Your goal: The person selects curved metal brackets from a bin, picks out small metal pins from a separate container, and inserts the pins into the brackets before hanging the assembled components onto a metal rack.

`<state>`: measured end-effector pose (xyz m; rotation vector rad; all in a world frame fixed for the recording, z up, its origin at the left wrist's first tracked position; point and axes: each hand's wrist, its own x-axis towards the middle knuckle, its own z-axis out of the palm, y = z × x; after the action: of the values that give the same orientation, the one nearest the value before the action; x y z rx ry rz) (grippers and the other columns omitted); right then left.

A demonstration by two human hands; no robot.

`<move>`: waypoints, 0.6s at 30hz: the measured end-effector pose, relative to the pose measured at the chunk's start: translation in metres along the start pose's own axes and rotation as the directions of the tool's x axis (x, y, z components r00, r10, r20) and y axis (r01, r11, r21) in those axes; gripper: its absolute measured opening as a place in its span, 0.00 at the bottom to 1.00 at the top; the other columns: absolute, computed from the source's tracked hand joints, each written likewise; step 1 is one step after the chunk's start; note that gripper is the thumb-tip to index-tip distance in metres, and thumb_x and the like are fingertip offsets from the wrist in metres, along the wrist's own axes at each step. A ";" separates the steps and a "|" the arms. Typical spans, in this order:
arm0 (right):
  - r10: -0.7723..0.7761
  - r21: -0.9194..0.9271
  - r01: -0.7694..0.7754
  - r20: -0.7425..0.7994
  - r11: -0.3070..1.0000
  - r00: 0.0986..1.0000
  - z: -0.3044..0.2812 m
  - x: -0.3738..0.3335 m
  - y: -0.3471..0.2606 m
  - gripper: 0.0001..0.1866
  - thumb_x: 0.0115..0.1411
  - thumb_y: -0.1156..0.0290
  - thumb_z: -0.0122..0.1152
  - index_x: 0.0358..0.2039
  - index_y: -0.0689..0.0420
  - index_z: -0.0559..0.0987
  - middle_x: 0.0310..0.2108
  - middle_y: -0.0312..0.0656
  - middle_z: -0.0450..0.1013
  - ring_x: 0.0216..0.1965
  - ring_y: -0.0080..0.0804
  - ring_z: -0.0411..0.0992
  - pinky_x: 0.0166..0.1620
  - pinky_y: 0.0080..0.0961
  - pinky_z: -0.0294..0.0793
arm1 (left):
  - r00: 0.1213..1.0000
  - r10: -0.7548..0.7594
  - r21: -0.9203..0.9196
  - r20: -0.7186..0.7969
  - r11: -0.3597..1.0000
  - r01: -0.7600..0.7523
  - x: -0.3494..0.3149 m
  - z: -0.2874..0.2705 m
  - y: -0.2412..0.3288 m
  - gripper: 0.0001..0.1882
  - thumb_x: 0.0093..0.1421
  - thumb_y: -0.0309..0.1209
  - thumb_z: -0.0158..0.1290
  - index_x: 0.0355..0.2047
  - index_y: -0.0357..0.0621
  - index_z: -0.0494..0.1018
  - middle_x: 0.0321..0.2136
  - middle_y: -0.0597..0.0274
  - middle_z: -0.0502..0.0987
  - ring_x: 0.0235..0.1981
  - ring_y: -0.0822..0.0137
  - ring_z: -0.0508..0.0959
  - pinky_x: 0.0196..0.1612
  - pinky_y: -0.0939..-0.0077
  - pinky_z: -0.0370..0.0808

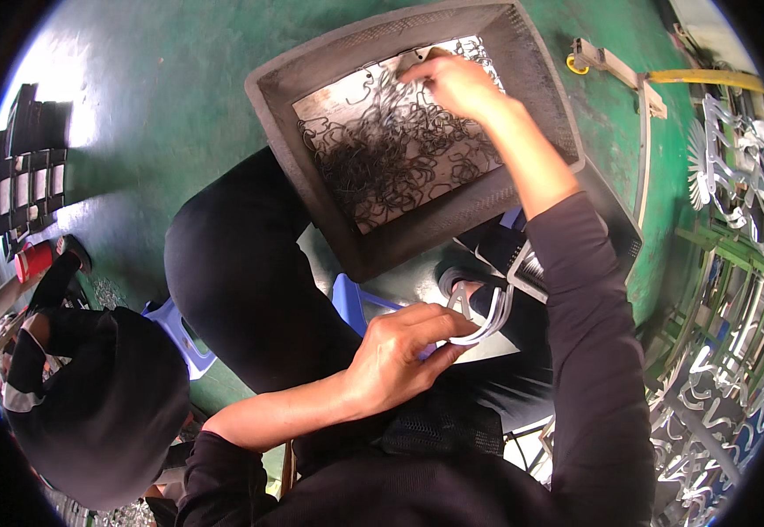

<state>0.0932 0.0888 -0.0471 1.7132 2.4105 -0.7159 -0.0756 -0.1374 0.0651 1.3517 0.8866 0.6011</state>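
My left hand (400, 356) is closed around a few pale, curved metal strips (490, 321). Their bent ends stick out to the right of my thumb and fingers. Up ahead, my right hand (458, 83) reaches into a grey plastic crate (426, 241), its fingers smeared by motion. Small dark bent wire hooks (382, 158) lie in a tangled heap on the crate's light bottom. Some hooks just below my right fingertips are blurred, and whether the fingers grip any of them I cannot tell.
Another crate (619, 220) stands partly under the first. At the right, racks carry white curved metal parts (707, 404) near a metal frame (644, 149). Blue plastic stools (180, 338) stand low. A person in dark clothes (105, 404) is at the left, near stacked black trays (26, 176).
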 end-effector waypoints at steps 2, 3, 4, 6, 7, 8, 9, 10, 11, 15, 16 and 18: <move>-0.080 -0.008 0.080 -0.087 0.997 0.993 0.000 0.000 0.014 0.23 0.52 0.81 0.42 0.39 0.39 0.79 0.47 0.40 0.69 0.46 0.36 0.69 0.49 0.30 0.69 | 1.000 -0.013 -0.014 0.015 1.000 0.014 0.000 0.000 -0.001 0.12 0.44 0.18 0.58 0.31 0.36 0.74 0.32 0.55 0.76 0.35 0.60 0.77 0.39 0.71 0.73; -0.107 0.024 0.110 -0.102 0.994 0.989 0.000 -0.003 0.016 0.22 0.52 0.80 0.43 0.39 0.40 0.79 0.45 0.41 0.70 0.46 0.36 0.69 0.49 0.31 0.69 | 1.000 -0.009 -0.010 0.014 1.000 0.009 0.001 -0.001 -0.001 0.12 0.43 0.18 0.58 0.31 0.36 0.74 0.32 0.56 0.76 0.35 0.60 0.77 0.39 0.71 0.73; -0.108 -0.019 0.107 -0.042 0.994 0.993 -0.001 -0.008 0.019 0.20 0.52 0.79 0.44 0.38 0.41 0.79 0.44 0.41 0.70 0.46 0.36 0.70 0.49 0.31 0.69 | 1.000 -0.004 -0.005 0.015 1.000 0.004 0.001 -0.001 -0.001 0.12 0.43 0.18 0.58 0.31 0.36 0.74 0.32 0.56 0.76 0.35 0.61 0.77 0.39 0.71 0.73; -0.102 -0.104 0.109 0.075 0.989 0.992 -0.003 -0.020 0.022 0.17 0.52 0.76 0.47 0.36 0.43 0.79 0.40 0.42 0.72 0.44 0.37 0.70 0.48 0.32 0.70 | 1.000 -0.005 0.001 0.013 1.000 0.005 0.002 -0.002 -0.001 0.13 0.43 0.18 0.58 0.32 0.36 0.74 0.32 0.56 0.76 0.35 0.61 0.77 0.39 0.71 0.73; -0.039 -0.161 0.051 0.077 0.986 0.996 -0.008 -0.022 0.023 0.15 0.51 0.77 0.47 0.34 0.45 0.79 0.39 0.41 0.72 0.44 0.37 0.70 0.47 0.32 0.69 | 1.000 -0.012 0.003 0.011 1.000 0.011 0.003 -0.002 -0.001 0.13 0.43 0.17 0.58 0.32 0.36 0.74 0.32 0.56 0.76 0.34 0.61 0.77 0.39 0.71 0.73; 0.025 -0.217 -0.008 0.076 0.976 0.997 -0.016 -0.022 0.024 0.14 0.50 0.77 0.47 0.31 0.47 0.79 0.37 0.40 0.72 0.44 0.37 0.70 0.47 0.32 0.69 | 1.000 -0.018 0.005 0.009 1.000 0.018 0.003 -0.002 -0.001 0.13 0.43 0.17 0.58 0.32 0.36 0.74 0.31 0.56 0.76 0.34 0.61 0.77 0.38 0.71 0.73; 0.088 -0.273 -0.066 0.070 0.960 0.994 -0.021 -0.023 0.025 0.13 0.49 0.78 0.48 0.29 0.49 0.79 0.35 0.39 0.72 0.44 0.36 0.70 0.47 0.32 0.69 | 1.000 -0.023 0.005 0.009 1.000 0.023 0.003 -0.002 -0.001 0.13 0.43 0.17 0.58 0.32 0.36 0.74 0.32 0.56 0.76 0.34 0.61 0.77 0.39 0.72 0.73; 0.055 -0.186 -0.055 -0.005 0.981 0.998 -0.017 -0.025 0.024 0.09 0.48 0.77 0.48 0.23 0.52 0.78 0.34 0.38 0.72 0.43 0.36 0.70 0.45 0.32 0.70 | 1.000 -0.028 0.006 0.008 1.000 0.028 0.004 -0.002 -0.001 0.13 0.42 0.17 0.58 0.32 0.36 0.74 0.32 0.56 0.76 0.34 0.61 0.77 0.39 0.72 0.73; 0.039 -0.110 -0.035 0.033 0.993 0.999 -0.011 -0.023 0.022 0.11 0.47 0.77 0.50 0.29 0.51 0.78 0.36 0.40 0.72 0.43 0.37 0.70 0.46 0.33 0.69 | 0.999 -0.034 0.006 0.008 0.999 0.034 0.004 -0.001 -0.001 0.13 0.42 0.17 0.58 0.32 0.36 0.74 0.32 0.56 0.76 0.34 0.61 0.77 0.39 0.72 0.73; -0.177 0.074 0.179 -0.034 0.981 0.984 0.029 -0.032 -0.027 0.22 0.46 0.79 0.53 0.44 0.48 0.74 0.38 0.47 0.69 0.40 0.43 0.71 0.44 0.35 0.72 | 1.000 -0.024 -0.010 0.003 1.000 0.024 0.007 0.001 -0.002 0.13 0.43 0.17 0.57 0.32 0.38 0.74 0.31 0.57 0.76 0.34 0.61 0.76 0.37 0.72 0.73; -0.245 -0.002 0.245 0.017 0.969 0.969 0.034 -0.036 -0.042 0.22 0.46 0.79 0.52 0.43 0.48 0.74 0.37 0.47 0.69 0.38 0.44 0.72 0.40 0.36 0.73 | 1.000 -0.012 -0.004 0.000 1.000 0.012 0.007 0.003 -0.002 0.13 0.44 0.18 0.56 0.33 0.39 0.74 0.30 0.58 0.75 0.33 0.61 0.76 0.36 0.72 0.73; -0.369 -0.087 0.373 0.065 0.924 0.927 0.044 -0.040 -0.053 0.20 0.45 0.79 0.52 0.42 0.50 0.75 0.35 0.48 0.69 0.34 0.46 0.73 0.34 0.37 0.74 | 1.000 0.006 0.005 0.002 1.000 -0.006 0.008 0.006 -0.002 0.13 0.44 0.19 0.56 0.34 0.41 0.74 0.29 0.59 0.75 0.33 0.61 0.76 0.35 0.72 0.73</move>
<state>0.0514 0.0219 -0.0558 1.1984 2.7172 -0.6535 -0.0668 -0.1349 0.0619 1.3595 0.8828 0.6023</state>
